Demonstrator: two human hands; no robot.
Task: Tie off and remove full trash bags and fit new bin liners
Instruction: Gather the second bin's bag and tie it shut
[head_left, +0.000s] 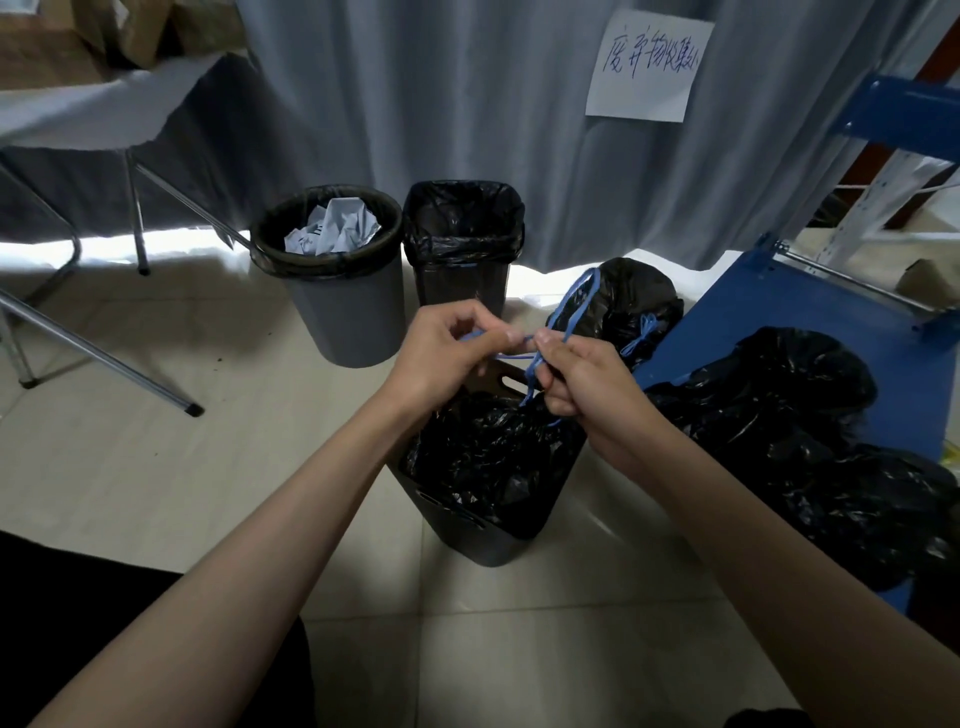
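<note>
bins: 3 on the floor, near black bin (483, 525), round grey bin (345, 312) holding crumpled paper, square black bin (462, 260) freshly lined | left hand (441, 353) pinches blue drawstring (535, 374) | right hand (582, 374) pinches same drawstring | full bag (488, 457) in near bin | loose black bags: 2, tied bag (628, 301), heap (810, 441) on blue panel (769, 306)

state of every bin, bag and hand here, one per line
left hand: pinching blue drawstring
right hand: pinching same drawstring
near black bin: bag gathered, still inside
round grey bin: lined, crumpled paper inside
square black bin: lined, looks empty
tied black bag: on floor
</note>
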